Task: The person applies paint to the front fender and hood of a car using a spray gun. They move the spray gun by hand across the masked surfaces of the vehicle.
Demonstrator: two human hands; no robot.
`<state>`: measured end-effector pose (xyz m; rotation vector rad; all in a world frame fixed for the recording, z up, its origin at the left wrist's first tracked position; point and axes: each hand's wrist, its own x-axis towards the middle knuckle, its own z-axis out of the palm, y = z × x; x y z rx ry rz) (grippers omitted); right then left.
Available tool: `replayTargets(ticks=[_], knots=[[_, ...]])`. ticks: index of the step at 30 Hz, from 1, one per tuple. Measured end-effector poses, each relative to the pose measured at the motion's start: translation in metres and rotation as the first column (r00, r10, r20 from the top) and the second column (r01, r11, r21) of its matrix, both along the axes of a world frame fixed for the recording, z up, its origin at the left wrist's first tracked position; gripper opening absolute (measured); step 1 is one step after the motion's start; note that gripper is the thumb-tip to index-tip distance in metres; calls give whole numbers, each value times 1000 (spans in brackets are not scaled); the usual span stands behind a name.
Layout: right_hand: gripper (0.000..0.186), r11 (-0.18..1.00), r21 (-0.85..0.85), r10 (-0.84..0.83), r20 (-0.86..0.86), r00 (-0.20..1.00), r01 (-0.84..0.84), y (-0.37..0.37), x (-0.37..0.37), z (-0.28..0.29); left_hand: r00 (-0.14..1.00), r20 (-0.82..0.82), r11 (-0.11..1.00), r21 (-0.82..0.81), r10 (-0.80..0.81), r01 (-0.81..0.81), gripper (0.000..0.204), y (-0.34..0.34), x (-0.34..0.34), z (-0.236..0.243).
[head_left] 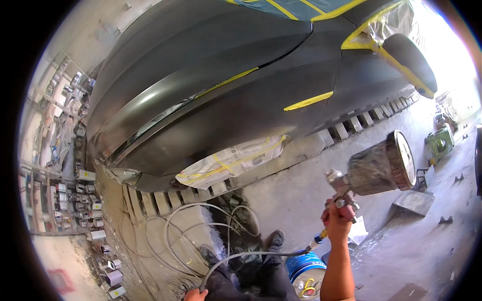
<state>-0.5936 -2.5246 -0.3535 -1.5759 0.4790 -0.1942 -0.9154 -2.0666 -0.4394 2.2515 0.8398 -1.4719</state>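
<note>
My right hand is closed round the grip of a paint spray gun, raised out to the right. A large dark, paint-stained cup is attached to the gun and lies tilted over to the right. From the bottom of the grip a grey air hose runs left in front of my legs. My left hand, partly cut off by the lower edge, is closed on that hose. Across from me stands a dark grey car, its wheel covered by a taped white sheet.
Loops of hose lie on the floor beside my feet. A blue bucket stands by my right leg. Floor grates run along the car. Shelves with cans line the left; a green container sits far right.
</note>
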Motion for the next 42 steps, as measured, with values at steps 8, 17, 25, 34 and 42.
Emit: replayTargets(ticks=[8,17,25,34,42], knots=[[6,988,146,-66,45,997,59,47,-12,-68,970,18,969,37,242,-243,48,10,-21,-8],[14,827,-185,561,339,756,-531,119,-41,-189,988,-39,989,18,147,-146,47,45,-81,-47],[11,898,415,68,197,978,-146,66,-4,-201,984,23,984,-11,179,-179,47,52,-84,-68],[16,812,506,-359,37,933,292,22,26,-242,999,-33,999,33,28,-27,52,58,-78,-85],[14,824,565,-43,141,989,-45,105,-4,-235,984,-49,985,26,170,-169,53,61,-90,-82]])
